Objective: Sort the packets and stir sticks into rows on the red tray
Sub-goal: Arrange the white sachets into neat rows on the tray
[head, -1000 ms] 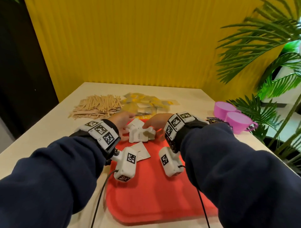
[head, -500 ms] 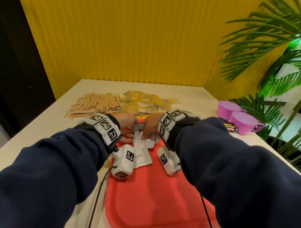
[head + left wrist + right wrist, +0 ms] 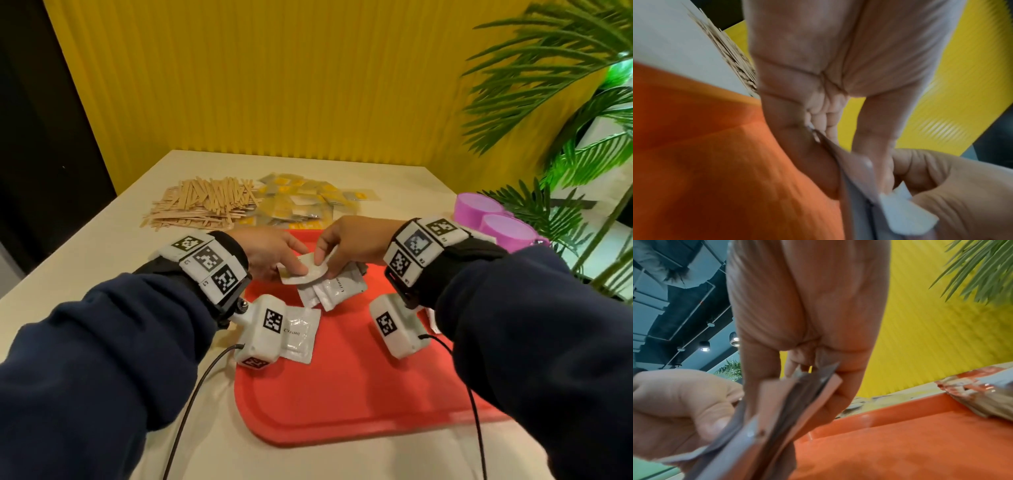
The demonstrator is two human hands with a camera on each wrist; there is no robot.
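— From my station, both wrist views are smeared. On the left wrist camera I can't tell where one white packet (image 3: 906, 214) ends and the next begins.

— And the head view?

— The left wrist camera (image 3: 265, 334) covers the near edge of the cream packet (image 3: 301, 334) lying on the red tray (image 3: 342, 411). The right sleeve (image 3: 534, 342) hides the tray's corner at four o'clock. How many packets the right hand (image 3: 352, 243) has in its stack (image 3: 337, 287), I can't count. Print on the yellow packets (image 3: 298, 202) at twelve o'clock is too small to read.
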